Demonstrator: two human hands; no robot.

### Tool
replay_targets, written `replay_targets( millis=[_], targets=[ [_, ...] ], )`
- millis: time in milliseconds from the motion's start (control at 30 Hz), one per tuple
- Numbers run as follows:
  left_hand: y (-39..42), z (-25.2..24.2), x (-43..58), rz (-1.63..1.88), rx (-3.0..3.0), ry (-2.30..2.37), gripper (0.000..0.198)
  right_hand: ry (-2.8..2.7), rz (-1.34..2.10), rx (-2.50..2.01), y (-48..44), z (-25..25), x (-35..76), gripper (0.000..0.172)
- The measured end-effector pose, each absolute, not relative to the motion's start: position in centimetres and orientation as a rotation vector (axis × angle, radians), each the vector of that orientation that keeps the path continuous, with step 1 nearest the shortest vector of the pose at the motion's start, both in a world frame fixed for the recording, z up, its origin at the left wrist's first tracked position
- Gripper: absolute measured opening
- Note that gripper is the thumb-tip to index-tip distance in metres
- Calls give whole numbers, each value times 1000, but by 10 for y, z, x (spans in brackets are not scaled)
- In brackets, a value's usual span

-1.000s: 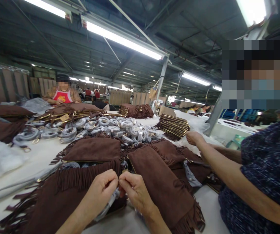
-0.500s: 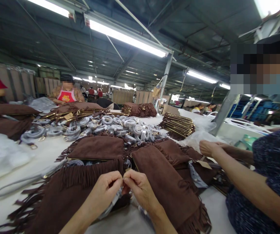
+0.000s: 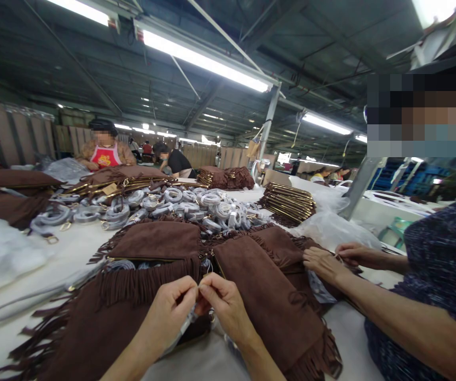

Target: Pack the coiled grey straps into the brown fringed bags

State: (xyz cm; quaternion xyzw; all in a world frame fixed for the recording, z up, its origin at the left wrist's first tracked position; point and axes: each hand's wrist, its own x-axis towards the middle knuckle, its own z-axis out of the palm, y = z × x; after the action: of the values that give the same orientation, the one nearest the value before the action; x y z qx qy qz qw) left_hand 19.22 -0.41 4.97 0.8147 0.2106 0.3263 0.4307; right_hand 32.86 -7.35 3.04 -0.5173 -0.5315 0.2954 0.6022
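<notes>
My left hand (image 3: pixel 176 304) and my right hand (image 3: pixel 223 301) meet at the fingertips, both closed in a pinch. Whatever sits between the fingers is too small to make out. Just behind them a thin white string (image 3: pixel 208 264) with a tag shows. Under and left of my hands lies a dark brown fringed bag (image 3: pixel 104 312), and a second brown fringed bag (image 3: pixel 259 296) lies to the right. A grey wrapped strap (image 3: pixel 180 330) passes below my left hand, partly hidden by it.
Many coiled grey straps (image 3: pixel 212 203) are heaped across the table (image 3: pixel 5 299). Gold-edged bags (image 3: pixel 289 203) are stacked behind. Clear plastic (image 3: pixel 1 248) lies at left. Close on the right, a co-worker's hands (image 3: pixel 327 262) work over a bag. Other people sit farther back.
My hands stay together, nearly unmoved. The co-worker's hands at right have come lower and nearer, onto the bag there. A person in black at the back has raised up.
</notes>
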Motion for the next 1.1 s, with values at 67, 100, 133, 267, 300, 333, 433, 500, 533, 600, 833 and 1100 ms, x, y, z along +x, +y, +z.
replay_targets(
  millis=[67,100,133,267,300,333,433,500,533,600,833,1100],
  targets=[
    [-5,48,193,828,2038,525,31,-1222,707,-1188,-73,29,329,31],
    [-5,47,193,837,2045,522,31,-1226,708,-1186,-73,28,329,31],
    [-5,46,194,847,2056,520,31,-1235,704,-1188,-72,28,329,31],
    [-6,41,197,885,2148,539,32,-1304,642,-1201,-73,28,329,32],
    [-7,39,197,896,2175,552,31,-1324,608,-1209,-73,28,328,32],
    [-7,39,198,907,2198,569,31,-1345,570,-1219,-74,29,328,31],
    [-9,36,199,932,2251,618,30,-1425,457,-1269,-75,31,330,31],
    [-8,35,198,908,2291,627,29,-1496,414,-1312,-75,31,332,30],
    [-7,35,197,883,2311,625,29,-1532,397,-1339,-75,31,333,29],
    [-4,36,195,825,2330,621,29,-1592,336,-1394,-74,32,333,27],
    [30,76,167,926,2081,520,27,-1692,-159,-1515,-88,47,307,22],
    [61,111,120,1036,1782,712,42,-2292,-633,-1615,-89,11,261,23]
  ],
)
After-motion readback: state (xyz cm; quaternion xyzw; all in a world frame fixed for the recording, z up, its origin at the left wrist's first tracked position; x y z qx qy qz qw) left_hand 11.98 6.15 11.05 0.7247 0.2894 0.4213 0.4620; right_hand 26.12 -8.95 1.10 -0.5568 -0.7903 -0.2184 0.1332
